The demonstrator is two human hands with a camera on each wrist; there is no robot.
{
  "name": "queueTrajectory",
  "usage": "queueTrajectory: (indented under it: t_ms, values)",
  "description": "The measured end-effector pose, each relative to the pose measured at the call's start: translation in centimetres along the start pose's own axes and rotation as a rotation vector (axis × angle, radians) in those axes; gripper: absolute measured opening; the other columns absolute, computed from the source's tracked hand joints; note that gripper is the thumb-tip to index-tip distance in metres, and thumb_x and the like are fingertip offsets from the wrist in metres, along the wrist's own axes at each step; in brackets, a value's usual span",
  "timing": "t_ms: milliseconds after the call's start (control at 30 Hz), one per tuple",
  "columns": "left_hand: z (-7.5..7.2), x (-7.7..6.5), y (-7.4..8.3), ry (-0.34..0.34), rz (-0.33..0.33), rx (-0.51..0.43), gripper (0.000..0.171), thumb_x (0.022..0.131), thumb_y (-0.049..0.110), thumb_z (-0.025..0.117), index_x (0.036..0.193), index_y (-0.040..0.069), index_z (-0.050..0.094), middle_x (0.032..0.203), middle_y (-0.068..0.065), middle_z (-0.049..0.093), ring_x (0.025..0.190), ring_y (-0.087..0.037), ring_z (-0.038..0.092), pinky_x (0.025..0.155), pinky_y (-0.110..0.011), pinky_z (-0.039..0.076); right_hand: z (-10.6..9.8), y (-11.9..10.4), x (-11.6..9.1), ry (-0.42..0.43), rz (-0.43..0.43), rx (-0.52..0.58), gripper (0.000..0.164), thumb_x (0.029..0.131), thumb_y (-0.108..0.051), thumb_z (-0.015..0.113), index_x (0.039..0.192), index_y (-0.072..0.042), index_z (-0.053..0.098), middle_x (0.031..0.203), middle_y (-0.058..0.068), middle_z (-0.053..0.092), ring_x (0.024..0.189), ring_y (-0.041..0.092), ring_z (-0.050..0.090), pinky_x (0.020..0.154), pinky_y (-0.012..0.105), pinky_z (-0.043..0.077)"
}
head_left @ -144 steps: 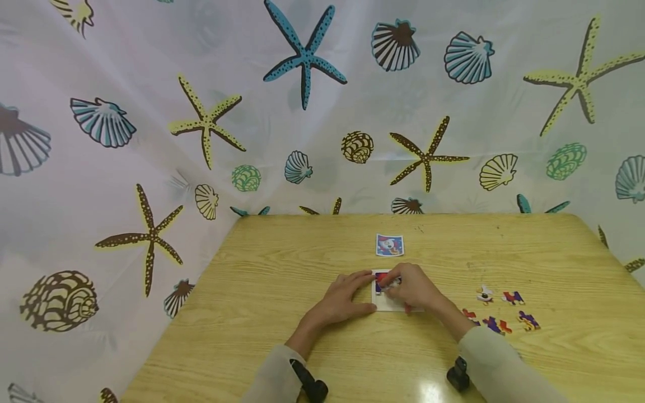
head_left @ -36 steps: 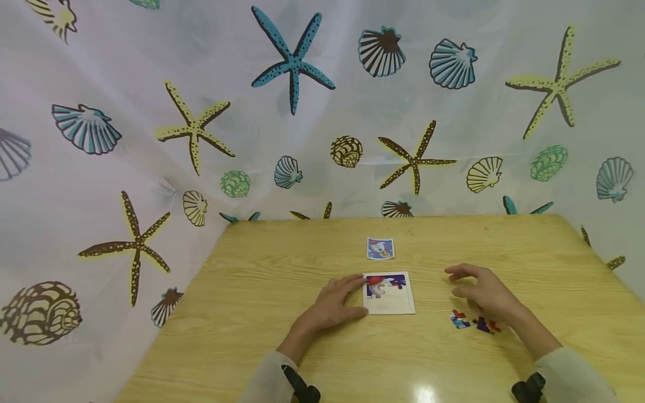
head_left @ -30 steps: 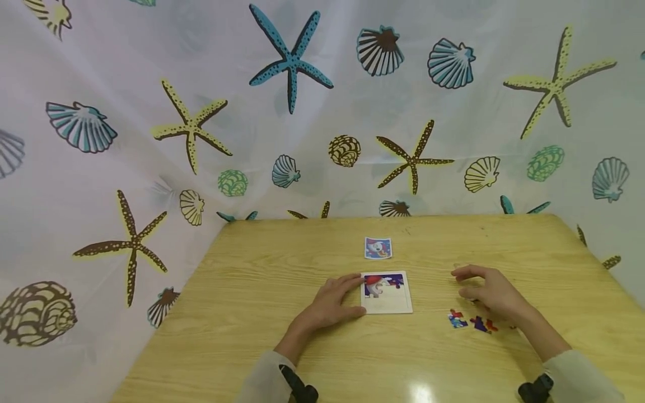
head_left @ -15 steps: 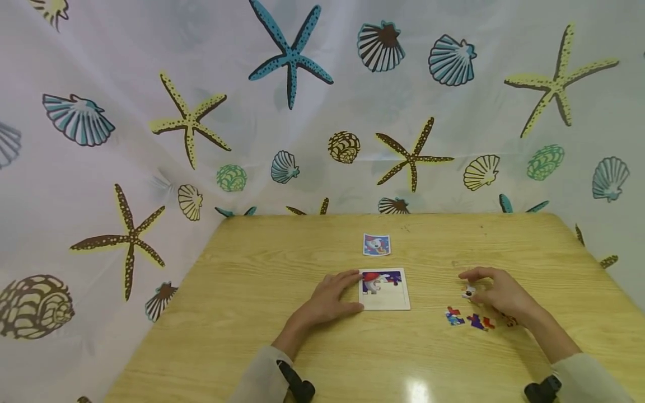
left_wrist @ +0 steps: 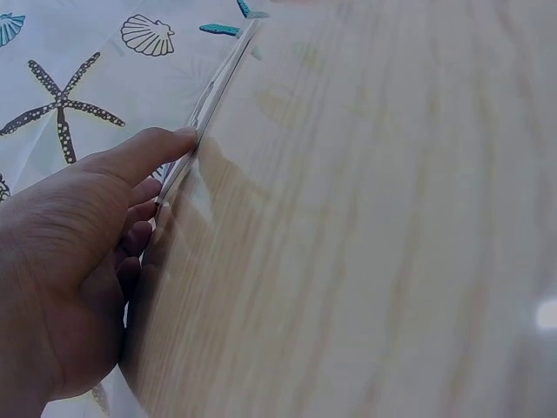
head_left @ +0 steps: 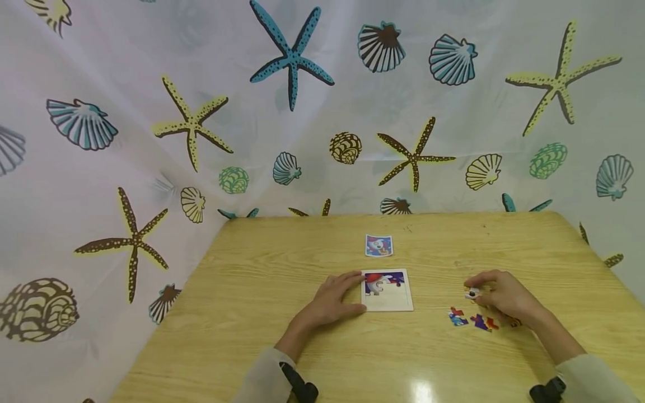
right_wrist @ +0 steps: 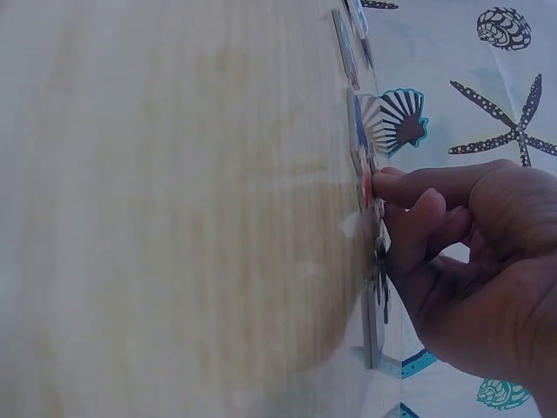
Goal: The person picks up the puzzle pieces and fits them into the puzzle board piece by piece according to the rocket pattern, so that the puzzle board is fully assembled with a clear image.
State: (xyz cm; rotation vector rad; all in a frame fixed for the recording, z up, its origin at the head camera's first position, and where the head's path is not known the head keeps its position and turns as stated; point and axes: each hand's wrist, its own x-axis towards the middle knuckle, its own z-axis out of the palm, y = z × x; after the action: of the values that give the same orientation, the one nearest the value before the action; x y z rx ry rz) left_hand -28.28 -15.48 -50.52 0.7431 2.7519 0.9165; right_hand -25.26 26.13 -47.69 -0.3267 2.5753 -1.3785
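On the table lies a white puzzle tray (head_left: 388,304), its upper part filled with pieces in red, white and purple, its lower part bare. My left hand (head_left: 330,300) rests along the tray's left side, fingers and thumb at its edge; the left wrist view has the left hand (left_wrist: 87,235) low beside the table top. To the right, my right hand (head_left: 509,295) pinches a white puzzle piece (head_left: 472,293) with a black spot between thumb and forefinger, down at the table. In the right wrist view, the right hand (right_wrist: 474,252) partly covers the pieces seen edge-on.
Nearer me lie a blue-and-red puzzle piece (head_left: 458,317) and a purple-and-red one (head_left: 484,322); another peeks out under the right hand. A small picture card (head_left: 379,245) lies behind the tray. A curtain (head_left: 312,134) with shells and starfish hangs behind the wooden table (head_left: 282,252).
My right hand left the tray and moved right to the loose pieces, then closed thumb and forefinger on the white piece. More of the tray's top is filled than at first. The left hand stayed.
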Motion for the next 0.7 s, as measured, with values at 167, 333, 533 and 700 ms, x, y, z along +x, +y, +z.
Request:
queueTrajectory:
  t_ms: [167, 333, 533, 700]
  values:
    - [-0.05, -0.02, 0.09, -0.004, -0.012, -0.016, 0.073, 0.095, 0.044, 0.072, 0.159, 0.022, 0.045, 0.167, 0.003, 0.035, 0.135, -0.025, 0.035, 0.116, -0.054, 0.026, -0.05, -0.02, -0.06, -0.003, 0.015, 0.015, 0.034, 0.096, 0.003, 0.065, 0.13, 0.007, 0.065, 0.131, 0.029, 0.061, 0.042, 0.011, 0.04, 0.042, 0.03, 0.043]
    - [-0.15, 0.01, 0.18, 0.002, -0.016, -0.014, 0.073, 0.095, 0.045, 0.072, 0.159, 0.022, 0.045, 0.167, 0.003, 0.035, 0.134, -0.025, 0.036, 0.115, -0.054, 0.027, -0.1, -0.26, 0.04, 0.012, -0.01, -0.025, 0.034, 0.094, 0.004, 0.066, 0.128, 0.007, 0.066, 0.127, 0.027, 0.063, 0.042, 0.011, 0.04, 0.042, 0.029, 0.043]
    - [0.14, 0.08, 0.0, 0.005, -0.012, -0.019, 0.073, 0.095, 0.045, 0.072, 0.159, 0.021, 0.046, 0.167, 0.002, 0.036, 0.135, -0.026, 0.037, 0.117, -0.055, 0.026, -0.06, -0.33, 0.3, 0.032, -0.028, -0.119, 0.032, 0.09, 0.001, 0.072, 0.122, 0.004, 0.071, 0.12, 0.021, 0.068, 0.061, 0.013, 0.05, 0.053, 0.027, 0.044]
    - [0.12, 0.06, 0.05, 0.012, -0.014, -0.018, 0.073, 0.095, 0.046, 0.073, 0.158, 0.022, 0.046, 0.166, 0.003, 0.037, 0.134, -0.025, 0.037, 0.116, -0.054, 0.028, 0.27, -0.77, 0.41, 0.022, -0.023, -0.091, 0.032, 0.09, -0.001, 0.073, 0.121, 0.004, 0.071, 0.116, 0.018, 0.069, 0.06, 0.016, 0.05, 0.049, 0.028, 0.043]
